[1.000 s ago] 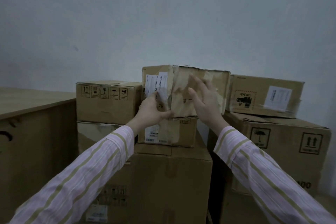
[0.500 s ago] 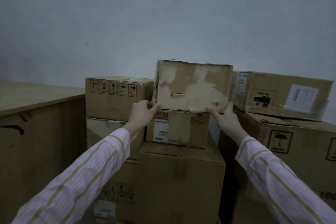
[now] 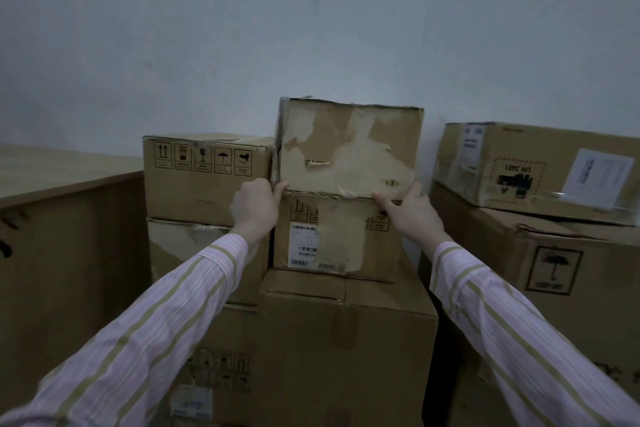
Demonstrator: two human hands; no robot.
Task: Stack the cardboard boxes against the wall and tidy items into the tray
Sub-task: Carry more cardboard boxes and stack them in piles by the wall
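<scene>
At the wall (image 3: 311, 28), the torn cardboard box (image 3: 349, 146) is set level atop the middle stack (image 3: 346, 340), long axis left to right. Its lower corners are gripped by the curled left hand (image 3: 256, 206) and the right hand (image 3: 412, 213), thumb on the front. "UN 3481" is printed upside down on the neighbouring box (image 3: 533, 163).

wall (image 3: 311, 17): plain pale grey | wooden desk (image 3: 65, 225): left, against wall | light: dim

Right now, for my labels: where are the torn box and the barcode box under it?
torn box (image 3: 349, 146): head view, middle of its front face.
barcode box (image 3: 343, 239): head view, bare front face.
</scene>
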